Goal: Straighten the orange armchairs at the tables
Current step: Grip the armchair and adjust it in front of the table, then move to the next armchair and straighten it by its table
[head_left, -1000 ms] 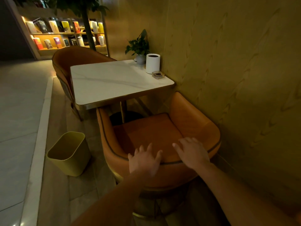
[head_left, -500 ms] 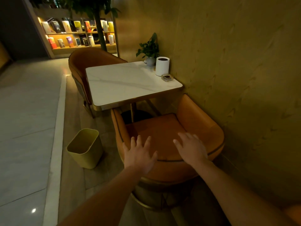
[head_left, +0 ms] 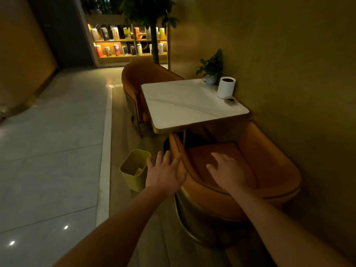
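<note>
The near orange armchair (head_left: pixel 240 170) is sitting at 6 o'clock of the table (head_left: pixel 192 105), beside the wall. The left hand (head_left: pixel 165 174) is spreading open-fingered against the chair's left arm at 9 o'clock; the right hand (head_left: pixel 227 172) is hovering open over the seat, gripping nothing. Squaring it well likely means pressing both hands evenly on the rim, avoiding the bin (head_left: pixel 134 168).

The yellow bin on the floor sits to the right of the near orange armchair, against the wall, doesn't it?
Not quite. The head view shows the yellow bin on the floor to the left of the near orange armchair, on the aisle side, away from the wall.
</note>
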Tool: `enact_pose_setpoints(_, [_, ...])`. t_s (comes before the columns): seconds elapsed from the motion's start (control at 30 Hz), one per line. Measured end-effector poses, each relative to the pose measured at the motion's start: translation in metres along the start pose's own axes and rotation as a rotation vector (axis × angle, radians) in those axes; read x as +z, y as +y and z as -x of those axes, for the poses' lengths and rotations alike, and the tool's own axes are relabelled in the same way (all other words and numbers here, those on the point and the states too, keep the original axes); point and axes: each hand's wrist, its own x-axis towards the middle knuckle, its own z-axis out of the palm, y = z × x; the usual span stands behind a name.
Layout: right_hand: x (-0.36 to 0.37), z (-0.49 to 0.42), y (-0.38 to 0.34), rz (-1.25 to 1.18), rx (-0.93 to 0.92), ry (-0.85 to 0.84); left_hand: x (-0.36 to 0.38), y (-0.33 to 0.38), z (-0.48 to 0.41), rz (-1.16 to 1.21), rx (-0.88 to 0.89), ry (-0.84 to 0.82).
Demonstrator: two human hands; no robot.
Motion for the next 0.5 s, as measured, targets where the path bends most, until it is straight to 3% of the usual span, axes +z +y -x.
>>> enact_pose_setpoints(0.5, [0.048, -0.099, -0.194, 0.001, 0.093, 0.018, -0.071, -0.212, -0.065, 0.039, 0.092, 0.025])
